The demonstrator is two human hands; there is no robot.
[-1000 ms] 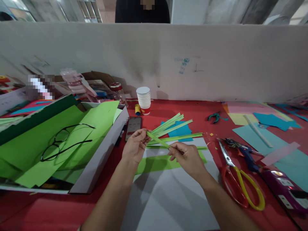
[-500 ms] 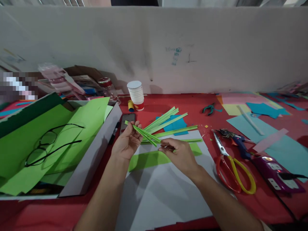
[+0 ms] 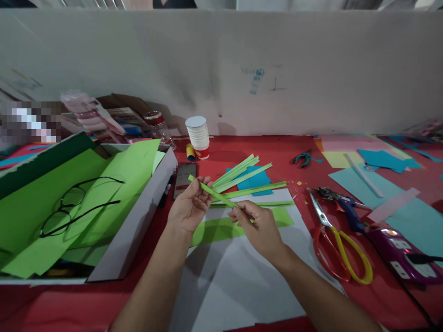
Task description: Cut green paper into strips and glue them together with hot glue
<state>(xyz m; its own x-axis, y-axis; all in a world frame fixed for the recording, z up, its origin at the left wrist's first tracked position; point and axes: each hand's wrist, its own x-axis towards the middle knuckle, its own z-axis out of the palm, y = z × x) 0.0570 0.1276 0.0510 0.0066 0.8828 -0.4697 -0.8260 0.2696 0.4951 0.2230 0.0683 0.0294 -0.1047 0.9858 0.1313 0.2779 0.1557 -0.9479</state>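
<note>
Stretched between my hands are green paper strips, bunched together so that I cannot tell how many. My left hand pinches their upper left end between thumb and fingers, palm turned up. Fingers closed, my right hand grips the lower right end. Behind them, more green strips fan out over a blue paper piece. A wider green paper band lies under my hands on a large white sheet.
At left stands a box with green paper and eyeglasses. A phone and paper cups are behind my left hand. On the right lie scissors, a glue gun, a purple power strip and small pliers.
The strips were fanned apart at my right hand and now lie together in one line. My right hand has closed around their end. The view has shifted slightly.
</note>
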